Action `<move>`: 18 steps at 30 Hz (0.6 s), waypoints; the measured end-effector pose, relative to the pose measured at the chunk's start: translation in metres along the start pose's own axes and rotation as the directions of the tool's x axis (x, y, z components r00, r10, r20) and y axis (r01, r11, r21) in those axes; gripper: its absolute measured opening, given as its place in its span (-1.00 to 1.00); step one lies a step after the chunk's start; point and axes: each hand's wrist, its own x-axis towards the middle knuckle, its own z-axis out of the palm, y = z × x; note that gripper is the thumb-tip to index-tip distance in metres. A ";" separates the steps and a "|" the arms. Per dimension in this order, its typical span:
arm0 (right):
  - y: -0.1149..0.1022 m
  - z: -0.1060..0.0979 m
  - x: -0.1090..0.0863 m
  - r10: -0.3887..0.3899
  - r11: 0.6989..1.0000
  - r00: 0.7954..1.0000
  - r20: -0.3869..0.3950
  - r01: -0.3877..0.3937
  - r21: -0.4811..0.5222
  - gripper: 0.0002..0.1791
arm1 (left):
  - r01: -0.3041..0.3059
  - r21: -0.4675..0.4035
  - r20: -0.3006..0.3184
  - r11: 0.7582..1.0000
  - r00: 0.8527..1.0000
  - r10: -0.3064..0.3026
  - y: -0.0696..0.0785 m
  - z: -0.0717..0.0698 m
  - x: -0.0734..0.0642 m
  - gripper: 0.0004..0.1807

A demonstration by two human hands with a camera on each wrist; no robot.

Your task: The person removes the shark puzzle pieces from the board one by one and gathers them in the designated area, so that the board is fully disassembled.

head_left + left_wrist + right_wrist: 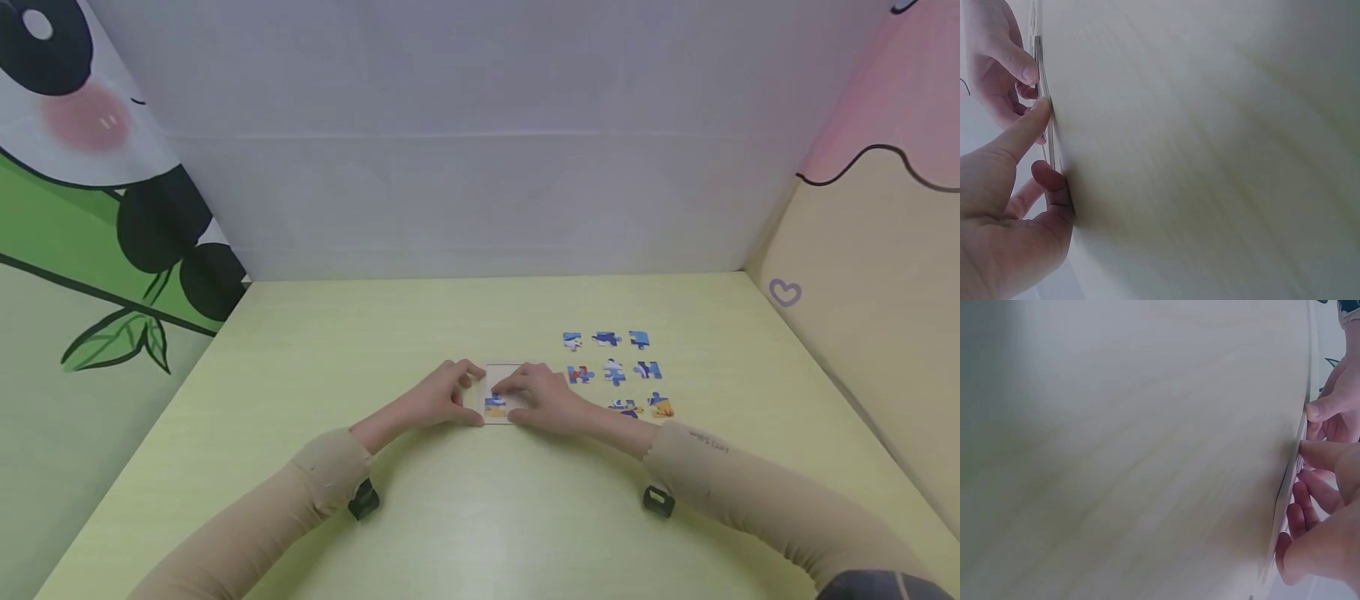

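Note:
A small light puzzle board (513, 372) lies on the table between both hands. My left hand (438, 396) holds its left edge, the thumb at the near corner and the index finger at the far one. On the board's lower left is a blue, white and orange-yellow jigsaw puzzle piece (495, 406). My right hand (551, 402) reaches over the board, thumb and index finger pinching at this piece. From the right wrist view, a thin bit of the piece (1299, 464) shows between the thumb and index finger. The right hand hides part of the board.
Several loose puzzle pieces (613, 372) are spread in rows to the right of the board, the nearest row close to the right forearm. The pale wooden table (480, 517) meets a white back wall (480, 200) and printed side panels.

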 end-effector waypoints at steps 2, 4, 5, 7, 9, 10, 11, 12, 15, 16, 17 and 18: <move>-0.003 -0.001 0.000 0.005 1.000 1.000 0.007 -0.005 0.011 -0.55 | -0.002 0.003 -0.001 1.000 1.000 0.002 0.000 0.000 0.000 -0.22; -0.005 -0.001 0.000 0.013 1.000 1.000 0.013 -0.013 0.028 -0.54 | -0.003 0.009 -0.003 1.000 1.000 0.003 0.000 -0.001 -0.001 -0.22; -0.005 -0.001 0.000 0.018 0.999 1.000 0.014 -0.018 0.037 -0.54 | -0.003 0.008 -0.005 1.000 1.000 0.003 0.001 -0.001 -0.001 -0.22; -0.007 0.000 0.000 0.026 0.998 1.000 0.016 -0.027 0.048 -0.52 | -0.001 0.009 -0.003 1.000 1.000 0.001 0.002 -0.001 -0.001 -0.22; -0.007 0.000 0.001 0.034 0.997 0.999 0.013 -0.035 0.066 -0.50 | -0.001 0.009 -0.002 1.000 1.000 0.001 0.002 -0.002 -0.001 -0.23; -0.007 0.000 0.001 0.038 0.997 0.999 0.009 -0.038 0.074 -0.49 | -0.001 0.008 -0.001 1.000 1.000 0.001 0.002 -0.001 -0.001 -0.23; -0.007 0.001 0.002 0.040 0.996 0.999 0.007 -0.041 0.084 -0.48 | -0.003 0.006 -0.001 1.000 1.000 0.003 0.001 -0.001 0.000 -0.23; -0.007 0.001 0.002 0.045 0.995 0.999 0.005 -0.045 0.092 -0.48 | -0.006 0.005 0.000 1.000 1.000 0.006 0.000 -0.001 0.000 -0.23; -0.006 0.002 0.005 0.062 0.990 0.998 0.004 -0.062 0.129 -0.49 | -0.022 0.004 -0.003 1.000 1.000 0.022 -0.002 0.000 0.000 -0.23; -0.005 0.002 0.006 0.068 0.988 0.998 0.007 -0.068 0.139 -0.49 | -0.027 0.004 -0.005 1.000 1.000 0.027 -0.002 0.000 0.000 -0.23; -0.005 0.002 0.007 0.071 0.987 0.997 0.008 -0.072 0.144 -0.50 | -0.032 0.004 -0.007 0.999 0.999 0.032 -0.003 0.000 -0.001 -0.22; -0.005 0.002 0.008 0.072 0.986 0.997 0.005 -0.072 0.150 -0.51 | -0.034 0.004 -0.008 0.999 0.999 0.034 -0.003 0.000 -0.001 -0.22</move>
